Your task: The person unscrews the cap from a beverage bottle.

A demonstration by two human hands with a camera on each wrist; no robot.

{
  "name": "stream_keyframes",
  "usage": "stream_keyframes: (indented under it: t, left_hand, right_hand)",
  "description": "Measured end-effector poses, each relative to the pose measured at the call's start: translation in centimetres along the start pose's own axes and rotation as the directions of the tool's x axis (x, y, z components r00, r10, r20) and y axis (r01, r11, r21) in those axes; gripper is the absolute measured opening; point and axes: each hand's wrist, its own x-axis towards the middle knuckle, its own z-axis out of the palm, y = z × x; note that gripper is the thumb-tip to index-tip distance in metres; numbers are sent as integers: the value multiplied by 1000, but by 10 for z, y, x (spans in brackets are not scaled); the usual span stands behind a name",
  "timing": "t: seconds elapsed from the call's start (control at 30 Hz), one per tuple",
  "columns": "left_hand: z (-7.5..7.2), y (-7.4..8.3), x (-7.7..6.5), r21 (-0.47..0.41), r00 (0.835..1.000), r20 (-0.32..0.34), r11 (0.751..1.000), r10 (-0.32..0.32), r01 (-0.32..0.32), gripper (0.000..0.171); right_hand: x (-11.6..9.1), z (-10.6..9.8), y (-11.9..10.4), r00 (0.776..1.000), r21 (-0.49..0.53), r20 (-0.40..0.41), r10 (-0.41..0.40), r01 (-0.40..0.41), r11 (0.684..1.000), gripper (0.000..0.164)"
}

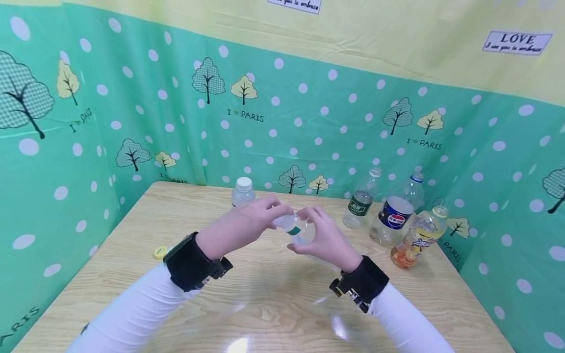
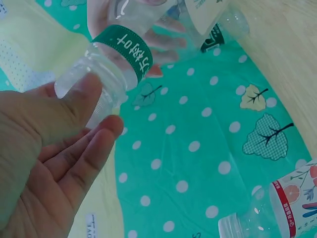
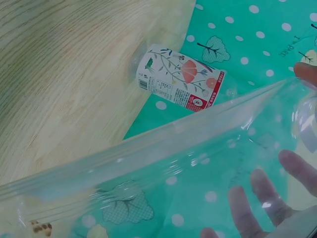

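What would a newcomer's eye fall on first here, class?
Probably the bright green, pale-dotted hanging sheet behind the wood-grain table. Centrally, left fingers and right fingers hold a clear plastic bottle with a green band. Three labelled clear plastic bottles stand at the table's right.

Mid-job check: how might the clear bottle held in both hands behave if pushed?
The bottle will probably feel light for its size, as no liquid shows inside. Its transparent wall looks thin, so firm pushing may dent it. Its rounded shape could roll if laid down.
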Motion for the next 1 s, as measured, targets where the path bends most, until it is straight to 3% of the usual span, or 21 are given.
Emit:
stream_keyframes:
  t: [0.17, 0.33, 0.43, 0.57, 0.63, 0.7, 0.87, 1.0]
  left_hand:
    - [6, 6, -1, 97, 994, -56, 990, -98, 103, 27]
    - [12, 11, -3, 63, 973, -90, 974, -213, 219, 33]
    - [12, 11, -2, -12, 978, -95, 982, -187, 187, 40]
    - [7, 5, 0, -108, 993, -102, 993, -53, 42, 54]
    - [3, 3, 0, -121, 996, -85, 993, -8, -2, 58]
    - [1, 2, 0, -96, 999, -52, 995, -2, -3, 54]
    - [-2, 6, -2, 7, 993, 47, 994, -109, 109, 29]
    - [4, 12, -4, 81, 970, 27, 967, -243, 240, 34]
  right_hand:
    - [2, -1, -2, 1000, -8, -9, -9, 9, 1000, 64]
    - [2, 1, -3, 1000, -31, -1, -24, 24, 999, 64]
    - [3, 2, -3, 999, -18, -6, -35, 35, 999, 64]
    - [3, 0, -2, 1000, 15, -18, -18, 18, 1000, 62]
    - [2, -1, -2, 1000, 23, -18, -6, 7, 1000, 61]
    - [2, -2, -2, 1000, 23, -13, 1, -1, 1000, 60]
    - [2, 0, -2, 1000, -9, 3, -9, 9, 1000, 60]
    - [2, 4, -3, 999, -58, 13, -30, 30, 998, 60]
